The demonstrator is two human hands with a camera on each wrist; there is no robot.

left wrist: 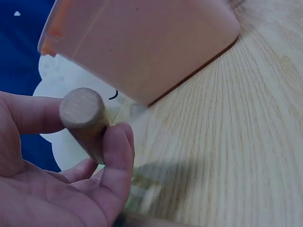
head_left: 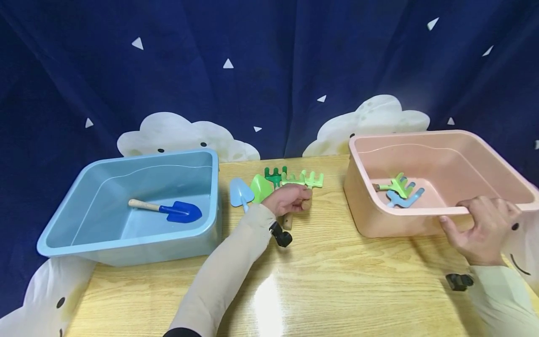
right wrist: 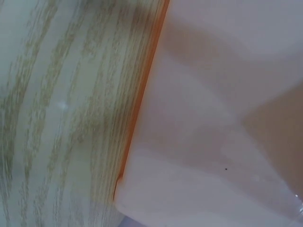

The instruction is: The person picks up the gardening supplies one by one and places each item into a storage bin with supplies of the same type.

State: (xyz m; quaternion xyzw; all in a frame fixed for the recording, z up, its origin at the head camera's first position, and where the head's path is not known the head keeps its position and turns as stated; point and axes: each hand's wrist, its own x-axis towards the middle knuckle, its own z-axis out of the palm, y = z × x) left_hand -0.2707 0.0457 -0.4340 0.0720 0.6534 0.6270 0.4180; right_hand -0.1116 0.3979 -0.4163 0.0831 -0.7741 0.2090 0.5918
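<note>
My left hand [head_left: 288, 199] pinches the wooden handle [left wrist: 85, 118] of a small light green hand rake [head_left: 313, 179] between thumb and fingers. Close by lie another light green rake [head_left: 293, 179], a dark green rake [head_left: 274, 176], a green trowel [head_left: 261, 188] and a light blue trowel [head_left: 241, 191], some partly covered by the hand. My right hand [head_left: 488, 227] grips the near rim of the pink basin [head_left: 358, 220], thumb outside. Inside that basin, a green rake [head_left: 401, 186] overlaps a light blue rake [head_left: 406, 200].
On the left stands a blue basin [head_left: 126, 245] holding a dark blue trowel [head_left: 183, 212] with a wooden handle. Both basins sit on a wood-grain table [head_left: 337, 281]. A navy curtain [head_left: 269, 79] with white clouds and triangles hangs behind.
</note>
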